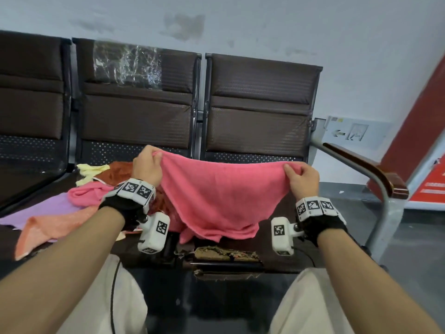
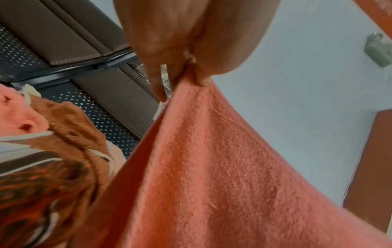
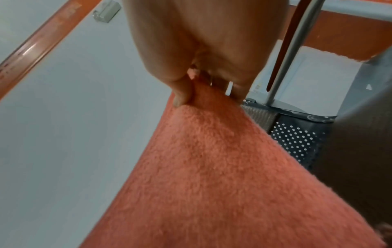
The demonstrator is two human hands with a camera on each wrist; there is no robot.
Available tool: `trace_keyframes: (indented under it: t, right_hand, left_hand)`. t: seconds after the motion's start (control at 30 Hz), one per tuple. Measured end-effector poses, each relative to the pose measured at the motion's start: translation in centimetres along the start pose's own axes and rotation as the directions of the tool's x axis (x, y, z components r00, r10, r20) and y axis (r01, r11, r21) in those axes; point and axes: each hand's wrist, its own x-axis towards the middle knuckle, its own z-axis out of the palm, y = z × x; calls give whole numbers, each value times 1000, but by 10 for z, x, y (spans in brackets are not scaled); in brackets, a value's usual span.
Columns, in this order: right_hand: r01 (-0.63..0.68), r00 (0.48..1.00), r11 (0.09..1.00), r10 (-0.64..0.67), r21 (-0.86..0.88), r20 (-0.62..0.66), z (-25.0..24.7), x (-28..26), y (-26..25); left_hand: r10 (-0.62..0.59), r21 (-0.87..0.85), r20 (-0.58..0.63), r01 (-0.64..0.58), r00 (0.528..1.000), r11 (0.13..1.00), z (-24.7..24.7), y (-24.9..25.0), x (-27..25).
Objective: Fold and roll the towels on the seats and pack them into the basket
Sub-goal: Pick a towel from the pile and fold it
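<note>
A pink towel [image 1: 221, 196] hangs spread between both hands above the right seat, its lower edge bunched on the cushion. My left hand [image 1: 149, 162] pinches its upper left corner; the left wrist view shows the thumb and fingers [image 2: 201, 73] clamped on the cloth [image 2: 212, 167]. My right hand [image 1: 298, 174] pinches the upper right corner, seen close in the right wrist view with fingers [image 3: 182, 95] on the towel [image 3: 212, 167]. More towels lie heaped on the middle seat: pink [image 1: 86, 192], rust-brown [image 1: 119, 172], pale yellow [image 1: 91, 171], lilac [image 1: 48, 208], peach [image 1: 48, 227]. No basket is in view.
A row of dark brown seats [image 1: 260, 104] stands against a grey wall. A metal armrest with a wooden top [image 1: 375, 172] bounds the right seat. The right seat's front edge [image 1: 226, 254] is torn. Grey floor lies to the right.
</note>
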Motion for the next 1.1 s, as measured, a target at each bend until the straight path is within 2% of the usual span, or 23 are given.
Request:
trace_keyframes:
  t: [0.07,0.17,0.27,0.37,0.5,0.73,0.87,0.9,0.97,1.03,1.1]
  right_hand:
    - [32,997,999,-32,-4,-66,-3,12,-14]
    - [85,981,992,-67,93,-180,-9,36,-43]
    - [143,962,985,-114,101,-247,-11,59,-63]
    - [74,984,997,-75,-9,-160,-2,66,-54]
    - [-59,996,992,51,-108,-76,16,58,-12]
    - [-194,981,972,191,-131,-33,51,37,50]
    - [-232,971,966,238,-111,39,67,31,62]
    - [-242,968,968,246,-71,54,70,31,60]
    - [-281,958,951,269,130,102,74,31,49]
    - [-350,933,872,292,342,209,77,28,39]
    - [-425,896,788,294,446,334,79,22,31]
  left_hand:
    - [26,-56,-61,-30,998,998,-10,17,13]
    - [88,-118,-143,-105,986,987,-23,42,36]
    - [109,-155,-177,-137,978,978,-28,52,56]
    - [64,-144,-123,-81,990,986,-17,36,58]
    - [-5,-169,-37,-2,999,986,10,0,54]
    - [-110,-242,66,123,992,963,67,-25,48]
    - [-169,-299,228,234,959,925,101,-23,41]
    - [-188,-315,258,267,948,911,105,-22,39]
    - [-226,-310,316,325,922,893,110,-17,39]
    - [-198,-315,352,314,915,895,114,-15,40]
    - [-157,-333,343,276,926,902,118,-16,38]
